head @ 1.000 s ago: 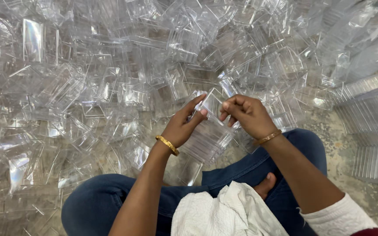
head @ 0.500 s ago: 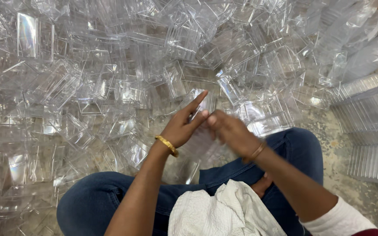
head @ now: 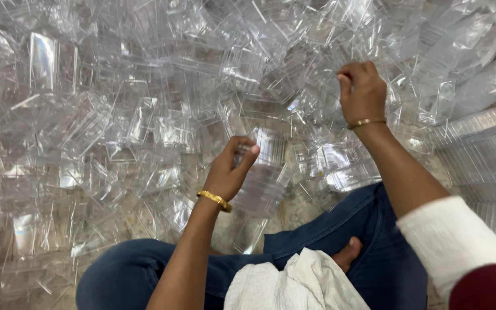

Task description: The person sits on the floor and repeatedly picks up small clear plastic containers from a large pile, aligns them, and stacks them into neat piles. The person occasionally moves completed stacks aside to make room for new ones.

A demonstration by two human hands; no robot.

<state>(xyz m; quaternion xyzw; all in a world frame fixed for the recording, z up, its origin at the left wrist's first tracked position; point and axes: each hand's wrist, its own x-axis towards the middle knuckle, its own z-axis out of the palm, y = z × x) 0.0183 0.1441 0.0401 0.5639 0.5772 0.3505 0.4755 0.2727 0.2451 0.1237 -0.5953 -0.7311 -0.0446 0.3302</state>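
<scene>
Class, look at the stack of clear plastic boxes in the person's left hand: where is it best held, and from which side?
Judging by its pose, take the stack of clear boxes near its top end, from the left, as the left hand does: it stands nearly upright, so fingers can wrap its narrow sides.

Right hand [head: 361, 92] curled over its fingertips so any piece it pinches stays hidden, left hand [head: 229, 172] covering one side of the clear stack [head: 262, 181], floor buried under the clear plastic heap [head: 116, 115], stacked trays [head: 489, 155] cut off at right edge
</scene>
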